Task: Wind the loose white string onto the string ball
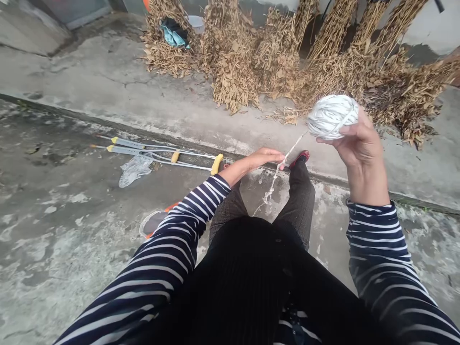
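Observation:
My right hand (354,141) is raised and closed round a white ball of string (332,115). A strand of the string (291,148) runs down and to the left from the ball to my left hand (266,157), which pinches it above my legs. Below the left hand the string (268,194) hangs in a knotted, frayed length between my knees. Both sleeves are dark blue with white stripes. I sit on a concrete floor with my legs stretched forward, a red shoe (300,157) showing at one foot.
A pair of metal crutches with yellow pads (161,154) lies on the floor to the left, beside a crumpled clear plastic bag (134,168). Bundles of dry brown stalks (287,62) lean against the far wall. A blue cloth (174,34) lies on one bundle. A low concrete step (108,125) crosses the floor.

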Tool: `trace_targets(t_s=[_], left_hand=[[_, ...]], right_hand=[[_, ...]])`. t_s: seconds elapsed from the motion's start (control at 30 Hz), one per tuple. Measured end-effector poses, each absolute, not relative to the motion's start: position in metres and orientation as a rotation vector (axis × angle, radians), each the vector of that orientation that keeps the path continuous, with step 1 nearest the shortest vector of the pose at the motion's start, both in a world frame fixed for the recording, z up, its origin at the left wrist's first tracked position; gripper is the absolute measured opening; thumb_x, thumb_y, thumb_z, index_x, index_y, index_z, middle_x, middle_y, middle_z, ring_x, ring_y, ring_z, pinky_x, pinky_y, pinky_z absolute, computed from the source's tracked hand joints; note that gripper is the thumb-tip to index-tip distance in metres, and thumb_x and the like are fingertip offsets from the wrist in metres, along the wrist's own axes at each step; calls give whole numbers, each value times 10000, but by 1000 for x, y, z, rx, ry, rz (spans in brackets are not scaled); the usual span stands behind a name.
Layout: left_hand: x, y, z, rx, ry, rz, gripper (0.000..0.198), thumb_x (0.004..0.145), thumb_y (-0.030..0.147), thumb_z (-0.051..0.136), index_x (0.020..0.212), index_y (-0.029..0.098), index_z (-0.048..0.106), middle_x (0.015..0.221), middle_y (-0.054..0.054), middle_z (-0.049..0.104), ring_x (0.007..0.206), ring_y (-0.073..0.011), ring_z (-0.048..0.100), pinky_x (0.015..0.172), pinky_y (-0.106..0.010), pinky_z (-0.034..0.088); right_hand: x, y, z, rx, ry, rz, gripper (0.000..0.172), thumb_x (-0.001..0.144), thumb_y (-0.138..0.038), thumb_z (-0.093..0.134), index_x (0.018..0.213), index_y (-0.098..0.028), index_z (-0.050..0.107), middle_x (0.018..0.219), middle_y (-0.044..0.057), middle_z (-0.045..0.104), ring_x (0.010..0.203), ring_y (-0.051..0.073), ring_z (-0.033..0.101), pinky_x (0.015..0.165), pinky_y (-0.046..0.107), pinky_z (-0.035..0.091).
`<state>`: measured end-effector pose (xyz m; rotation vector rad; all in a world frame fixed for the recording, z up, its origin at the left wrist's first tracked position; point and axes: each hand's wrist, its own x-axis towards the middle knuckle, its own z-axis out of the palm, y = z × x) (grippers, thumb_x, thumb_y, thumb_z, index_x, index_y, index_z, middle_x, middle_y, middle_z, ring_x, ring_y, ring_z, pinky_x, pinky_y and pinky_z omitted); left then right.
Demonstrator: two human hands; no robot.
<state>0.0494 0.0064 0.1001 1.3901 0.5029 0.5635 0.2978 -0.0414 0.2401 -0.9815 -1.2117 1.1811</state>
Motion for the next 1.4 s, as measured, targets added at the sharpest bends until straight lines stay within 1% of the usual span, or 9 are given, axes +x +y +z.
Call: trace_targets(t_s=[0.1,0.2,0.37,0.57,0.7,0.87,1.1,1.3,1.4], left_hand=[[59,7,109,1337,533,608,555,853,619,799,1089,117,798,808,-84,785,873,-208,734,1001,-382,493],[76,20,121,1300,495,770,626,749,592,903,1147,121,795,926,-102,814,995,-234,744,1066,-397,469],[95,38,135,1289,443,1030,571,684,576,948,1026,136,826,1052,-99,826,1097,-263,736,1068,-373,481],[88,21,125,1379,546,928,344,905,429,759,745,125,753,751,-66,770,849,-172,715,998,-315,495],[83,4,111,1300,651,862,195,893,232,643,736,138,710,690,-39,747,767,-149,693,934,-292,500],[83,2,102,1277,699,832,210,841,184,559,669,151,676,656,-45,729,756,-153,689,908,-283,512],[74,-3,67,1338,837,629,229,785,252,598,579,166,651,593,-28,670,715,-150,670,873,-279,515],[44,-38,30,1185,772,549,432,827,577,684,878,152,745,712,-57,732,809,-209,713,910,-340,525],[31,-41,19,1262,748,484,430,796,580,762,852,154,764,779,-68,747,856,-214,699,932,-329,504]], right_hand=[[292,-37,238,-993,-1160,1218,639,568,-182,773,1191,-307,702,1160,17,747,950,273,732,662,465,722],[281,-40,234,-993,-1149,1320,638,574,-179,774,1200,-267,689,1134,33,758,881,248,729,621,427,712],[275,-46,225,-988,-1104,1467,600,589,-223,757,1182,-228,663,1087,51,770,773,226,717,562,381,679],[281,-47,225,-985,-1057,1449,591,602,-245,744,1185,-242,648,1170,47,758,909,261,736,648,412,708],[280,-45,229,-1019,-1059,1317,562,596,-249,753,1150,-257,659,1196,45,747,1023,302,737,758,497,734],[273,-43,229,-1047,-1092,1239,637,568,-243,752,1196,-271,652,1236,59,733,1166,358,709,805,548,727],[270,-48,260,-981,-1099,1043,597,564,-205,774,1134,-304,630,1379,31,677,1274,372,630,876,600,692],[299,-37,295,-1002,-1071,781,621,529,-194,707,1132,-318,631,1277,-6,711,1075,277,659,810,509,683],[311,-30,293,-1012,-1058,747,607,547,-195,713,1136,-315,636,1237,-6,717,1023,257,659,799,495,674]])
